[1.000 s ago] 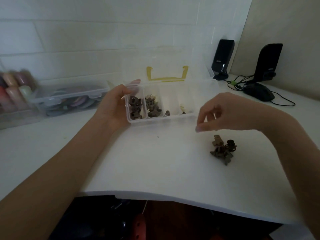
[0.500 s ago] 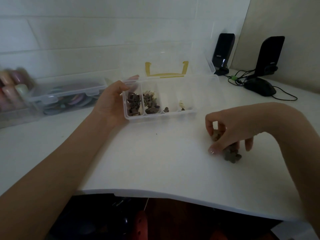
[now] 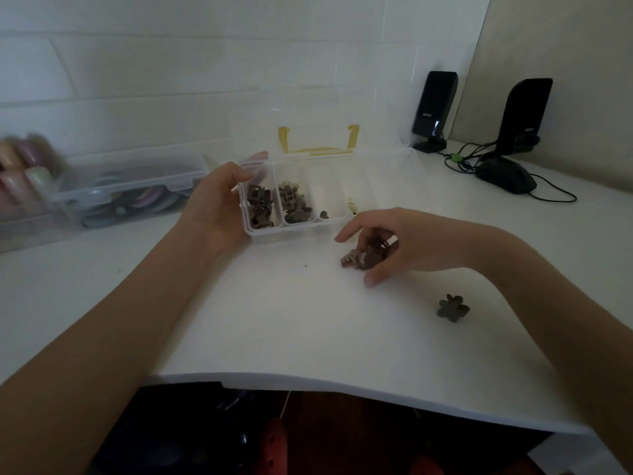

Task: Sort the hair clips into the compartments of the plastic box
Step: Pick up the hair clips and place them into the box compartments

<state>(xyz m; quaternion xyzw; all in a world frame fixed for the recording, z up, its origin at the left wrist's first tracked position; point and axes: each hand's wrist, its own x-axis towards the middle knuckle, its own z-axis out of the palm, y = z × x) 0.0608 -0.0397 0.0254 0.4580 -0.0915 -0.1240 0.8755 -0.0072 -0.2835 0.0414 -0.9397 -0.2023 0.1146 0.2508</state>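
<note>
Clear plastic box (image 3: pixel 263 234) on white table (image 3: pixel 274 320), lid up at the back w/ yellow latch (image 3: pixel 318 142). L hand (image 3: pixel 219 207) grips box's left end, thumb hooked over the rim, fingers round the far side. Leftmost compartment: dark brown clips (image 3: pixel 258 207). Next one: mixed brown/beige clips (image 3: pixel 294 202). Third: one small dark clip (image 3: pixel 323 214) near the front wall. Fourth: pale clip (image 3: pixel 352 204), partly hidden behind R hand.

R hand (image 3: pixel 404 245) just in front of box's front wall, low over the table, fingers curled round a small bunch of brown clips (image 3: pixel 363 257); index finger stretched toward the box, thumb tip down by the table. Bunch sticks out on the hand's left side, close to the surface; touching the table or not — cannot tell.

One dark flower-shaped clip (image 3: pixel 452 307) alone on the table, well apart from the box, nearer the front edge, below R forearm.

Open table between the two arms, from box front to the curved front edge. Left of the box: closed clear container (image 3: pixel 137 186) w/ coloured items, near L wrist. Far left blurred. Back right by the wall: two black speakers (image 3: pixel 435 111), black mouse (image 3: pixel 505 174) w/ cables, well apart from the box.
</note>
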